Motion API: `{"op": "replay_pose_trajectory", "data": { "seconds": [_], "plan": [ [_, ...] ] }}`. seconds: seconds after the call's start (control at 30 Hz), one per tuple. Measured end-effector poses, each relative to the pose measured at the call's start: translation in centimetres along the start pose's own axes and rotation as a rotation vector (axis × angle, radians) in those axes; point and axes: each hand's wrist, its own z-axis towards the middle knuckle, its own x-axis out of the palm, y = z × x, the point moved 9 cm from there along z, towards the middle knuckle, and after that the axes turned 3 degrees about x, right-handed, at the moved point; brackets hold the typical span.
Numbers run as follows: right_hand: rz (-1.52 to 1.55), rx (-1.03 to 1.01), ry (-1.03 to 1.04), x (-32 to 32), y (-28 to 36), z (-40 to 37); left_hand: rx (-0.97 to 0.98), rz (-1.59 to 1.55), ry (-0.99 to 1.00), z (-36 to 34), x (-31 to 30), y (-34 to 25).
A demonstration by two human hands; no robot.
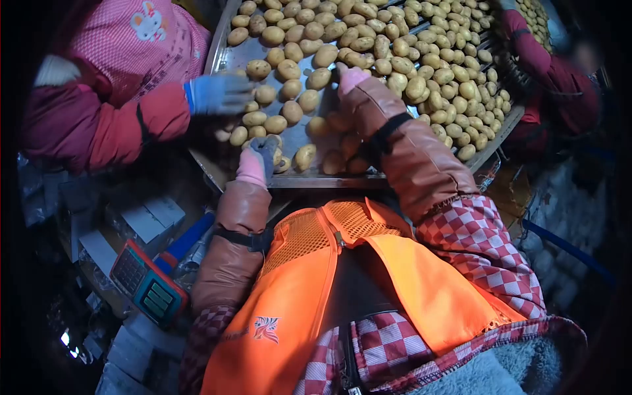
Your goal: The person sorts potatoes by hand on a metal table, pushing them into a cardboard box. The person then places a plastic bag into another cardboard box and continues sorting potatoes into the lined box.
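Many potatoes (289, 70) lie on a metal sorting table (303, 131) in front of me. My left hand (263, 157), in a grey glove with a pink cuff, is at the near left edge of the table among several potatoes. Its fingers look curled; whatever is inside them is hidden. My right hand (350, 76) reaches farther in, beside a potato (319, 79) at the border of the dense pile. The pink cuff and brown sleeve cover most of it, so its grip does not show.
At the left, a co-worker's blue-gloved hand (220, 94) reaches over the table, blurred. Another person's sleeve (550, 69) is at the far right. A red-framed device with keypad and display (150, 283) stands below left, near pale boxes (148, 220).
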Motion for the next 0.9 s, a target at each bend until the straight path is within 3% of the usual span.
{"op": "replay_pose_trajectory", "data": {
  "seconds": [0.1,0.2,0.3,0.33,0.4,0.47,0.57,0.67,0.77,0.8,0.83,0.9],
  "plan": [
    [-0.074,-0.037,-0.039,-2.1,1.6,-1.4,0.119,0.136,0.011,1.0,-0.5,0.6],
    [-0.272,-0.244,-0.026,-5.0,4.7,-4.3,-0.067,0.062,-0.078,-2.3,-0.9,-1.2],
    [-0.142,-0.070,0.037,-8.1,3.7,-5.3,-0.037,0.052,-0.137,-2.9,-2.7,0.3],
    [-0.134,-0.142,-0.089,-6.9,0.1,-2.9,-0.031,-0.040,-0.095,-3.0,-2.9,0.5],
    [-0.082,-0.036,0.062,-7.0,-2.2,-2.8,0.047,-0.054,-0.168,-2.6,-4.3,1.1],
    [0.016,0.058,0.057,-6.8,-4.6,-8.1,0.022,0.037,-0.202,-4.1,-4.7,-0.8],
    [0.465,0.106,0.030,-3.9,-9.6,-14.2,1.004,0.712,-0.457,-4.1,-3.1,-9.2],
    [1.210,0.123,0.000,-1.4,-11.2,-15.0,0.595,1.352,-0.058,-1.1,3.7,-11.0],
    [1.552,0.016,-0.023,-3.2,-9.1,-11.2,0.277,1.644,-0.166,2.7,7.0,-10.3],
    [1.506,0.000,-0.004,-3.9,-8.4,-9.6,0.107,1.637,0.020,3.0,7.7,-10.7],
    [1.384,0.012,0.037,-4.4,-7.9,-8.1,0.139,1.645,0.067,2.6,8.4,-11.7],
    [0.795,0.135,0.199,-3.5,-6.6,-6.3,0.191,1.659,0.154,1.7,8.7,-12.7]
  ]
}}
